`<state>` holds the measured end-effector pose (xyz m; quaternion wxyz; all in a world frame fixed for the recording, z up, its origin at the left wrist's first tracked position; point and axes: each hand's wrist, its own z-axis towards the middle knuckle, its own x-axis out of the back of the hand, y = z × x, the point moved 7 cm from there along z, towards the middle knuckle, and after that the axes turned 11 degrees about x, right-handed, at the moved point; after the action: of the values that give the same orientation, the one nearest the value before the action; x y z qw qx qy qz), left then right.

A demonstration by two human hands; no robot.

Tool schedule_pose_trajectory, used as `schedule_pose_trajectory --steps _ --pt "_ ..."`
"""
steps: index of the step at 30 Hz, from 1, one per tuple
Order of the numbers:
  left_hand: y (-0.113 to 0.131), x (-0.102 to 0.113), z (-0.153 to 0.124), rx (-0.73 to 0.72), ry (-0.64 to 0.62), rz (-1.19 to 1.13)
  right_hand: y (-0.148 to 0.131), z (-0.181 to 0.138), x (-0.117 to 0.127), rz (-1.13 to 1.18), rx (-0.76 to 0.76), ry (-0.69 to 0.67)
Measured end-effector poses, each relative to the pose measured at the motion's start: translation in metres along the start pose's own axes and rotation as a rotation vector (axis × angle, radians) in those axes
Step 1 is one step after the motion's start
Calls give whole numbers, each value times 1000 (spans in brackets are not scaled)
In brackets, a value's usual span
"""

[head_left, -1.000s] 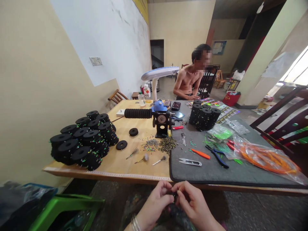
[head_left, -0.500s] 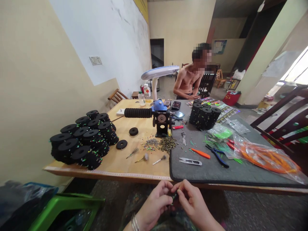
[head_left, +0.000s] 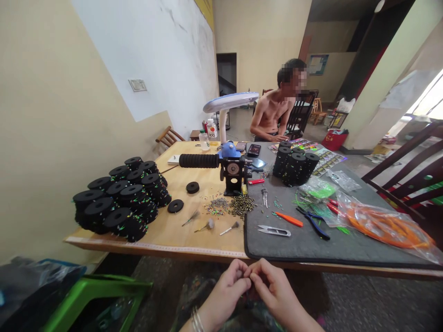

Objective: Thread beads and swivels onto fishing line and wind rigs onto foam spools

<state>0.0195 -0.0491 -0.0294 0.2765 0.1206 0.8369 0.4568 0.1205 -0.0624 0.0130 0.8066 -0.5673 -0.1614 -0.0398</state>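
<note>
My left hand and my right hand meet just below the table's front edge, fingertips pinched together on a small dark item I cannot make out. Silver bangles ring my left wrist. On the table beyond, thread snips lie on a grey mat. Near them are an orange-handled tool and blue-handled pliers. A black winder with a foam handle stands mid-table, with a heap of small beads and metal pieces before it.
Stacks of black foam spools fill the table's left; more stand at the back. Bags of orange and green line lie at right. A shirtless person sits at the far end. A green stool stands lower left, a dark chair right.
My fingers shifted slightly while pinching; a green fleck seen between them half a second ago is hidden now. The view tilted a little. The table items have not moved.
</note>
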Motion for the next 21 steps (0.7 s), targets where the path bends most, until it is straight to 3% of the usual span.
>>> schedule_pose_trajectory --steps 4,10,21 --pt "-3 0 2 9 -16 -64 6 -1 -4 150 -65 23" --pt "-10 8 -1 52 59 -37 15 -2 -2 258 -141 75" --pt "0 7 -11 46 25 -126 35 -6 26 319 -278 305"
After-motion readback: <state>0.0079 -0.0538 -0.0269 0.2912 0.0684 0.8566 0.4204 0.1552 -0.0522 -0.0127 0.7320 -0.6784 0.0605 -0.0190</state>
